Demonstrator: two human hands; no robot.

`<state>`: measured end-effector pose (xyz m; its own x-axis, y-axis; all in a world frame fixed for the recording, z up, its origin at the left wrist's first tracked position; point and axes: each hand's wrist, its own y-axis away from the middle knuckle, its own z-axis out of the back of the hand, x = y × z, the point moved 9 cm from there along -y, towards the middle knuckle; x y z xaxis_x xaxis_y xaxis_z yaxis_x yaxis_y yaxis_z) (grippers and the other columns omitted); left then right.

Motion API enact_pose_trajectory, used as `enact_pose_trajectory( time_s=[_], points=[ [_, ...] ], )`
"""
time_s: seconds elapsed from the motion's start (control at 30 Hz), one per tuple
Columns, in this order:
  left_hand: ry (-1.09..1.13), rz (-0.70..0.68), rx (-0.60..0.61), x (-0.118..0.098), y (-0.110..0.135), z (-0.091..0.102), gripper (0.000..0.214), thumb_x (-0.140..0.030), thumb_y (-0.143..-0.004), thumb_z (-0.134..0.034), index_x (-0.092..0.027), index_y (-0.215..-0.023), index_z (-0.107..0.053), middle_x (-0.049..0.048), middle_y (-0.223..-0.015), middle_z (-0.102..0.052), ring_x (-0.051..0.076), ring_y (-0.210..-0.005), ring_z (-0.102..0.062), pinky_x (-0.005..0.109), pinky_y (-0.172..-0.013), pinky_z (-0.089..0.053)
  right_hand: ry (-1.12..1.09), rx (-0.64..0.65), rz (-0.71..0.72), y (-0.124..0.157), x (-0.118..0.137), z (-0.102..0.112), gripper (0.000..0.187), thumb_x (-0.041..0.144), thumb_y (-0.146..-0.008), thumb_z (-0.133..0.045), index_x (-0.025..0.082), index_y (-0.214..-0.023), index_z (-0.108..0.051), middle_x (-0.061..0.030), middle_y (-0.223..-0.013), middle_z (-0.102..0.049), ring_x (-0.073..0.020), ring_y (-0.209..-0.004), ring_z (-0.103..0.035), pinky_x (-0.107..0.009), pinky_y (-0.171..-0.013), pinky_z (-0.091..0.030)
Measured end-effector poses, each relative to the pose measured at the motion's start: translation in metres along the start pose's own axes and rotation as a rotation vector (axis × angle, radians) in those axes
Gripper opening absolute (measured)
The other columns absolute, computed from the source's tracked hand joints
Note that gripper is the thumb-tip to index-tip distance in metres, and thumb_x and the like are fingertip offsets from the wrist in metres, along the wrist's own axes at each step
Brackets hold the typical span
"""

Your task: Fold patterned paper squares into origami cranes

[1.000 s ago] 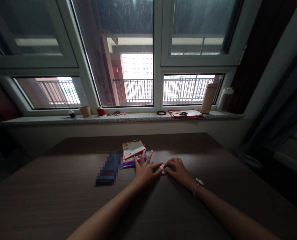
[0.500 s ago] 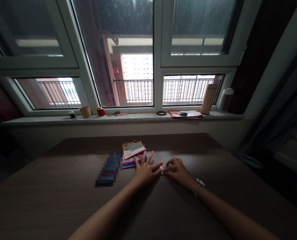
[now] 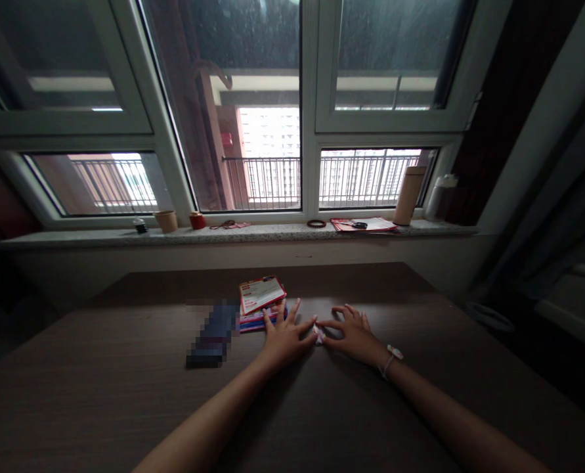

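My left hand [image 3: 285, 335] lies flat on the dark wooden table [image 3: 125, 387], fingers spread, its thumb tip against a small pale pink folded paper [image 3: 318, 334]. My right hand [image 3: 354, 332] rests flat opposite it, fingers stretched out, with the index fingertip on the same paper. The paper sits between the two hands and is mostly covered by them. Just beyond my left fingers lies a stack of coloured sheets [image 3: 260, 318] with a red-and-white card [image 3: 261, 293] on top.
A dark flat object [image 3: 212, 335], blurred out, lies left of the stack. On the window sill [image 3: 253, 233] stand a paper cup [image 3: 167, 221], a red pot [image 3: 197, 220], a tall bottle [image 3: 409, 186], papers with scissors [image 3: 364, 225] and a ring [image 3: 316, 223].
My right hand has gone from a pinch on the small paper to fingers stretched flat on the table. My left hand has stayed in place.
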<state>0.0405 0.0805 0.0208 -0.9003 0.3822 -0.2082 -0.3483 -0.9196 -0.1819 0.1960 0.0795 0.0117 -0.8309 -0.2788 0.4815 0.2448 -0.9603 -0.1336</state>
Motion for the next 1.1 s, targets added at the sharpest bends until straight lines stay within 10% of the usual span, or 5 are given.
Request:
enact_pose_trajectory(
  time_s=[1.1],
  points=[
    [0.047,0.006,-0.147,-0.013,0.007,0.003,0.021,-0.045,-0.086,-0.057,-0.032,-0.098,-0.068,0.0038,-0.141,-0.045,0.032,-0.135,-0.029,0.071,-0.105,-0.002,-0.034,-0.169,0.126,0.005,0.006,0.012,0.029,0.055,-0.079,-0.062,0.038,-0.102,-0.07,-0.0028,-0.124,-0.055,-0.0298,-0.13,-0.03,-0.053,-0.11,-0.019]
  ],
)
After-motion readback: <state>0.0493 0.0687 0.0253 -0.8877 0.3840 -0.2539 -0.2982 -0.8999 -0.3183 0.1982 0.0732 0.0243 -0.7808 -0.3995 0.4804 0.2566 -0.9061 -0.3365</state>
